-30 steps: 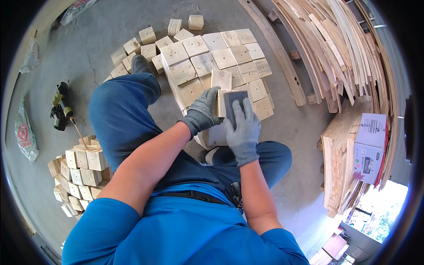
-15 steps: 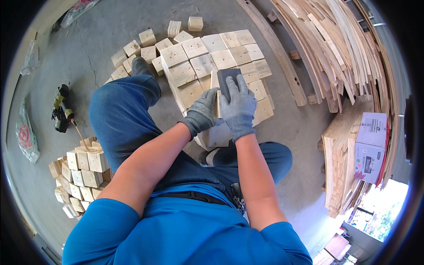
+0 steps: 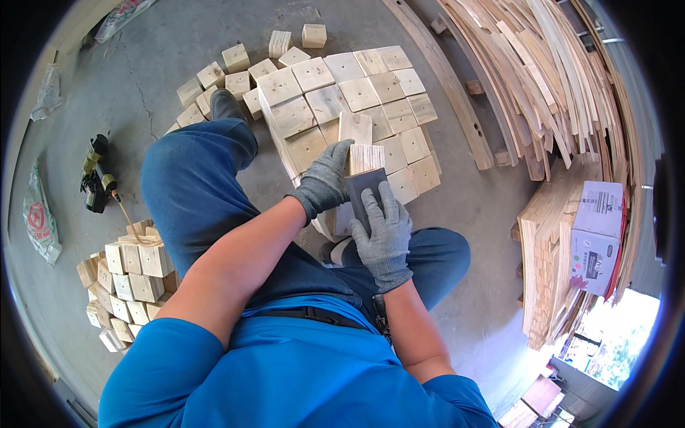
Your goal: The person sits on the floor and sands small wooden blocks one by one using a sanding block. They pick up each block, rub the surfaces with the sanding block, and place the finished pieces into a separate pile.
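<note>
My left hand [image 3: 325,182], in a grey knit glove, is closed around the side of a wooden block [image 3: 367,159] whose rough, lined end face shows. My right hand [image 3: 385,234], gloved alike, grips a dark grey sanding block [image 3: 365,184] laid flat against the near part of that wooden block. The palm covers some of the sanding block, and my left hand hides part of the wood. Just beyond and below both hands lies a pile of pale wooden blocks [image 3: 312,74] set in tight rows, most with a small hole in the top. One block [image 3: 355,127] sits raised on it.
Loose blocks [image 3: 235,57] lie past my left foot. Another block stack [image 3: 146,262] stands by my left knee, near a green and black power tool [image 3: 100,171] on the concrete floor. Long planks [image 3: 528,71], stacked boards [image 3: 546,250] and a cardboard box [image 3: 598,232] line the right.
My right hand has drawn the sanding block back toward me along the wooden block, baring its lined end face. The left hand stays almost in place.
</note>
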{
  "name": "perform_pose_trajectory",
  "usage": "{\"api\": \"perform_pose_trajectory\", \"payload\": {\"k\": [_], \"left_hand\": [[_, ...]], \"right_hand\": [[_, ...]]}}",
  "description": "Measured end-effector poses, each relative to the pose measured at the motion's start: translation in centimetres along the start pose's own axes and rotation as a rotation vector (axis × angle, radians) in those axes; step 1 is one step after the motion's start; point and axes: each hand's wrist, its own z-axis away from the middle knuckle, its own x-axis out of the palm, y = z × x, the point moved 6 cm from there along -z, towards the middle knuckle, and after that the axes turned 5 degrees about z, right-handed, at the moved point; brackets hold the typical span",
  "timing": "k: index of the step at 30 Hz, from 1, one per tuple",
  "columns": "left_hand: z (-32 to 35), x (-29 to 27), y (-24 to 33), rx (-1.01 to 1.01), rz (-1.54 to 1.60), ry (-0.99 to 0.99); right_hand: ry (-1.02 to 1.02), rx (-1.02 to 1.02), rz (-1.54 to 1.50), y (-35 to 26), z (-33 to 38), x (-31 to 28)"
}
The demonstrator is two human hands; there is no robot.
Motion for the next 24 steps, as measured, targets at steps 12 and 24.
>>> {"api": "perform_pose_trajectory", "payload": {"k": [12, 24], "left_hand": [[-0.1, -0.2, 0.5, -0.028, 0.010, -0.039], [0.2, -0.2, 0.4, 0.000, -0.014, -0.013]], "right_hand": [[0.027, 0.123, 0.035, 2.8, -11.9, 1.9], [-0.011, 0.068, 0.034, 1.1, -3.2, 0.3]]}}
